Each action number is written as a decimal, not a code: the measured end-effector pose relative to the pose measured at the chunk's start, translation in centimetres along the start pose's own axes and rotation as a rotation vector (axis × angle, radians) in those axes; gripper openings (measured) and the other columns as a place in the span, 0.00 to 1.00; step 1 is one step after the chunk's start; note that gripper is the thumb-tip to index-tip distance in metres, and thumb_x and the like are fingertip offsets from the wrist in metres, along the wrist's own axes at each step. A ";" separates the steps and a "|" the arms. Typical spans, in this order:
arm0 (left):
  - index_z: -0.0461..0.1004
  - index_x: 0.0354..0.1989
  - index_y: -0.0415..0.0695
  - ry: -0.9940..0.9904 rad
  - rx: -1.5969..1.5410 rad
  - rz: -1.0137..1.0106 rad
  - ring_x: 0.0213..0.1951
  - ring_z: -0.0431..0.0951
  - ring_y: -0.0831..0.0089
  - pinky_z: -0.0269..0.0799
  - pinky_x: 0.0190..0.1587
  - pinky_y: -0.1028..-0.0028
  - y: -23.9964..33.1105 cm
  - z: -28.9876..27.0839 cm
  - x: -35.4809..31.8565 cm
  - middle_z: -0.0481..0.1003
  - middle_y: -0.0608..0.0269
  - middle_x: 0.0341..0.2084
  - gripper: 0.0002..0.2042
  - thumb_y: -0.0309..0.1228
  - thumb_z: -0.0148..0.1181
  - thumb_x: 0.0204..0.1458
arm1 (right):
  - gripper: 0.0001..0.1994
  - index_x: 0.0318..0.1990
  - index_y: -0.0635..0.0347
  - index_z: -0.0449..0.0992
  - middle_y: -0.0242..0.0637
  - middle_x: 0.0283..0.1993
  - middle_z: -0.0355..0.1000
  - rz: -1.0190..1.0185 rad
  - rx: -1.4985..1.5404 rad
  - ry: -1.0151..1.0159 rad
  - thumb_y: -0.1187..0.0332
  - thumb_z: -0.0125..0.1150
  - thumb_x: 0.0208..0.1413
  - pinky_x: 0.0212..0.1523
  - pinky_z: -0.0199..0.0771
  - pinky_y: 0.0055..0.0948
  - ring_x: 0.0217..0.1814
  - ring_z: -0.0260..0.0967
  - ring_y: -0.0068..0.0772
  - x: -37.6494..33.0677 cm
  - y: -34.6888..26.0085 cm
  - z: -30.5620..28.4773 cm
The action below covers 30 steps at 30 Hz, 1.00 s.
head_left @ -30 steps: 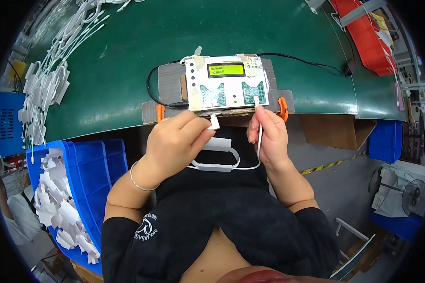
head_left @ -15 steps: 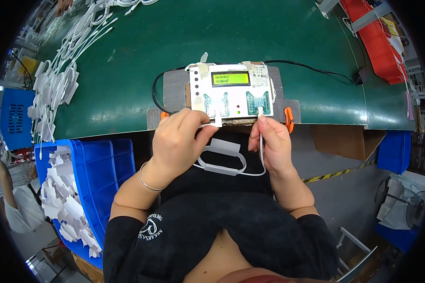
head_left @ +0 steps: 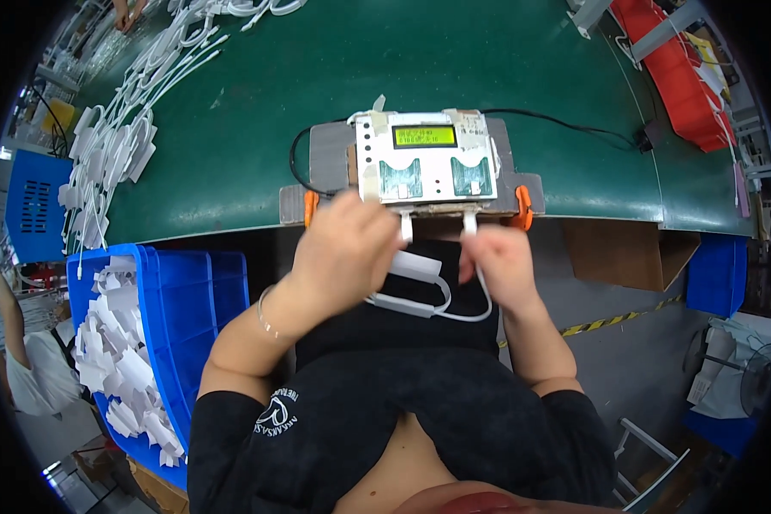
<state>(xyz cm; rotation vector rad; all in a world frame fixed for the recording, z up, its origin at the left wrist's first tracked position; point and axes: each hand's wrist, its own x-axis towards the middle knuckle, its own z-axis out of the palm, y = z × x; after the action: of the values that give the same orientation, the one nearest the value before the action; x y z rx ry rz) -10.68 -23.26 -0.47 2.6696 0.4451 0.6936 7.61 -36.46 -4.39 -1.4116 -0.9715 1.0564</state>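
Note:
A white cable (head_left: pixel 488 300), coiled with white paper wraps (head_left: pixel 405 306) around it, hangs below the table edge in front of my body. My left hand (head_left: pixel 347 248), smeared by motion, is closed at the cable's wider white end (head_left: pixel 406 228). My right hand (head_left: pixel 504 261) is closed by the other plug (head_left: pixel 469 224), its fingertips blurred. Both ends are just below the front edge of a white tester box (head_left: pixel 424 184) with a lit yellow-green screen (head_left: pixel 425 136) and two green socket boards. Both ends look apart from the sockets.
Orange clamps (head_left: pixel 523 208) flank the tester on the green table (head_left: pixel 574 94). Many white cables (head_left: pixel 128 146) lie at the left. A blue crate (head_left: pixel 193 291) of paper scraps stands lower left; a red bin (head_left: pixel 672 77) is far right. Another person's hand (head_left: pixel 127 15) shows at far left.
Both cable ends have come out of the tester sockets toward me. My right hand has moved slightly down and right. The screen text has changed and the green light is off.

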 end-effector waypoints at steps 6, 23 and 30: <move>0.70 0.30 0.43 0.474 -0.648 -0.083 0.27 0.74 0.70 0.71 0.27 0.73 0.8 -7.0 -1.1 0.74 0.59 0.28 0.08 0.22 0.61 0.42 | 0.24 0.18 0.57 0.65 0.31 0.13 0.62 -0.351 0.475 0.076 0.52 0.42 0.62 0.16 0.57 0.25 0.12 0.54 0.24 -1.8 -3.4 -6.0; 0.72 0.37 0.43 0.491 -1.952 -0.578 0.29 0.75 0.73 0.74 0.35 0.78 -11.2 -3.5 12.3 0.74 0.60 0.30 0.08 0.32 0.52 0.55 | 0.26 0.65 0.59 0.48 0.42 0.63 0.55 -0.402 0.036 -0.005 0.59 0.42 0.63 0.43 0.69 0.24 0.48 0.66 0.27 12.2 -9.1 -1.0; 0.70 0.42 0.44 0.074 -1.361 -0.744 0.32 0.74 0.75 0.69 0.38 0.77 -14.3 -1.1 13.9 0.73 0.65 0.33 0.13 0.39 0.54 0.55 | 0.17 0.50 0.61 0.66 0.27 0.27 0.63 -0.182 0.257 -0.084 0.58 0.42 0.64 0.27 0.60 0.19 0.23 0.56 0.16 23.7 -9.3 -3.4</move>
<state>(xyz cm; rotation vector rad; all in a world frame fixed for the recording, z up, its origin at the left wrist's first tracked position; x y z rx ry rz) -2.73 -4.95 0.30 1.0909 0.6127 0.5281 17.31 -13.85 2.85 -1.0564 -0.9671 1.0683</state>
